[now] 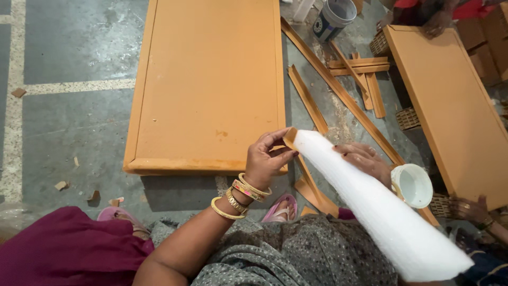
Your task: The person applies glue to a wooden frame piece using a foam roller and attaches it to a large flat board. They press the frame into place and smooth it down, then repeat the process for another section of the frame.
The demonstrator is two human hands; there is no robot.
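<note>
Nearest the camera, grey patterned cloth (296,254) and a maroon garment (63,249) are seen across the lap, with pink sandals (280,209) on the concrete below. A long orange wooden strip (290,136), sheathed for most of its length in white foam wrap (370,201), is held slantwise over the knees, its bare end up and to the left and its wrapped end low at the right. The left hand (267,159), its wrist ringed with gold bangles, is closed on that bare end, the tip pinched between thumb and fingers. The right hand (365,159) is laid over the far side of the wrap, fingers curled loosely against it; a firm grasp cannot be made out. Just beside that hand a small white plastic cup (415,185) is seen, and more orange strips (312,193) lie on the floor under the wrapped one. Beyond, a large orange panel (206,79) is laid flat on the grey concrete floor (69,122), which is marked by pale painted lines and strewn with small wood chips. Loose orange strips (349,79) are scattered to the right of it, beside a second orange panel (455,106). Farthest off, a grey bucket (333,18) stands at the top, and another person's hand (436,26) rests on the second panel's far end.
</note>
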